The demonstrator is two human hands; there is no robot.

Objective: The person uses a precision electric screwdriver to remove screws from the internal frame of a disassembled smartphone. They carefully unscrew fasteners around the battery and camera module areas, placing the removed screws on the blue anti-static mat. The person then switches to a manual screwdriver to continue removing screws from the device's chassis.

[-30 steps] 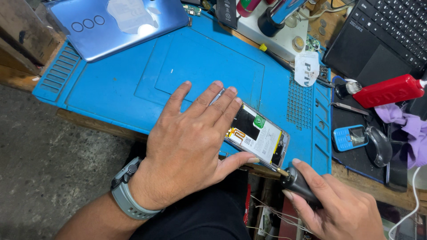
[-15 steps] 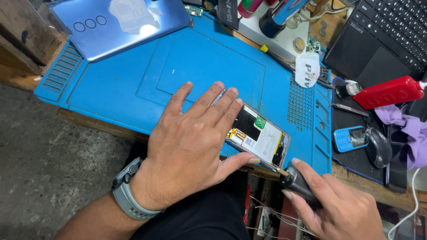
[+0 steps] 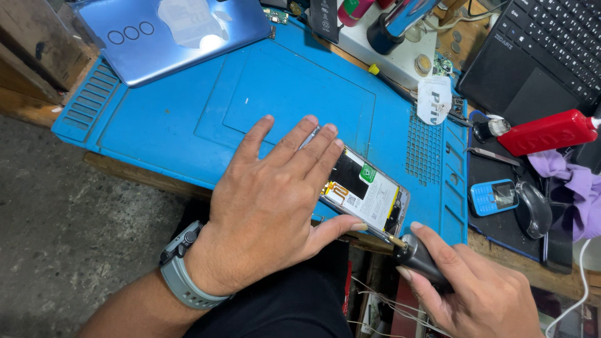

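An opened smartphone with its back off lies on the near edge of a blue work mat, its battery and inner parts showing. My left hand rests flat over the phone's left part, fingers spread, pinning it down; a grey watch sits on that wrist. My right hand grips a dark screwdriver whose tip touches the phone's lower right corner.
A blue phone back cover lies at the mat's far left. To the right are a red bottle, a small blue keypad phone, tweezers, purple cloth and a laptop. Below the bench edge hang thin wires.
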